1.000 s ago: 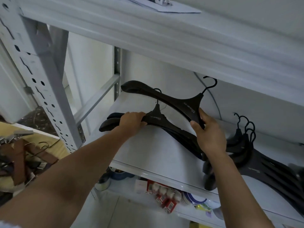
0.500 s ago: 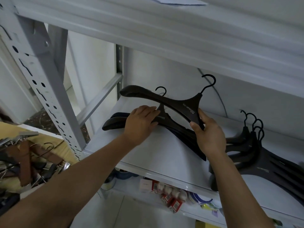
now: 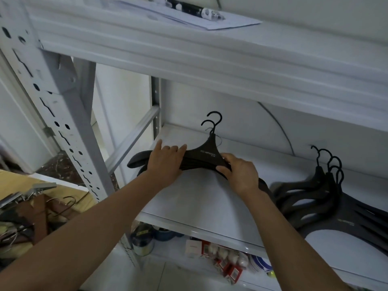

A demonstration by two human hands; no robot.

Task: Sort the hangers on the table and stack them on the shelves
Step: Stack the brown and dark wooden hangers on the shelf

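Observation:
A stack of black hangers (image 3: 206, 155) lies flat on the white middle shelf (image 3: 199, 202), hooks pointing to the back wall. My left hand (image 3: 167, 161) rests on the stack's left arm with fingers straight and spread. My right hand (image 3: 239, 172) grips the stack's right arm, thumb under and fingers curled over it. A second pile of black hangers (image 3: 327, 196) lies at the right on the same shelf.
A perforated white shelf post (image 3: 63, 127) stands at the left. Brown hangers and metal clips (image 3: 27, 215) lie on the wooden table at lower left. Papers (image 3: 189, 13) sit on the upper shelf. Cans and small boxes (image 3: 210, 253) fill the lower shelf.
The top hanger, held raised and slanted by my right hand, has come down flat onto the stack. My left hand has flattened on the stack's left arm.

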